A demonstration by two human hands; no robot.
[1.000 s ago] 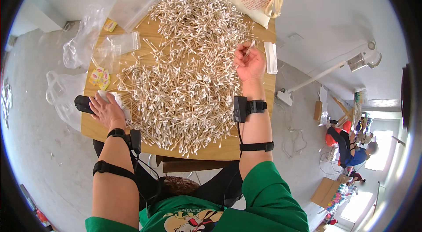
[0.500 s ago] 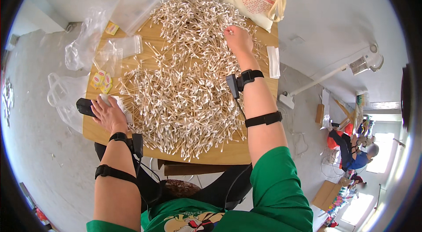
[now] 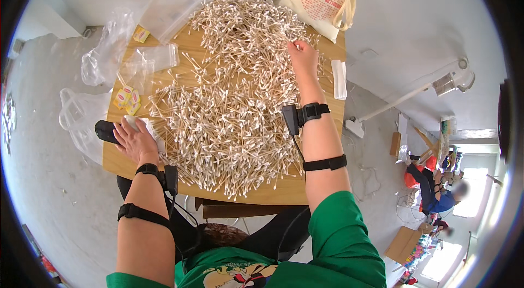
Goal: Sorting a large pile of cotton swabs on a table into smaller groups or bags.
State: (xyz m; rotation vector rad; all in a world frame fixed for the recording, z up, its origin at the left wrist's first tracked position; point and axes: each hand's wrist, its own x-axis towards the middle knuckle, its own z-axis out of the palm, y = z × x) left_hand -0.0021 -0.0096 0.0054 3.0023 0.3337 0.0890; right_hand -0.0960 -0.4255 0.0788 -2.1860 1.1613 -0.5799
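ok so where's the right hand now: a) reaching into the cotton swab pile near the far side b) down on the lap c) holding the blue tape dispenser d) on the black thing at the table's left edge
a: the right hand is stretched over the cotton swab pile, fingers touching swabs near the table's far side.

Bright, even daylight w/ soft, faint shadows. Strongest light at a blown-out opening, lower right, which glares white. Centre is sharp; the table (image 3: 322, 192) edges bow outward from fisheye distortion. Black circular vignette rings the frame, and detail smears and blurs near that rim
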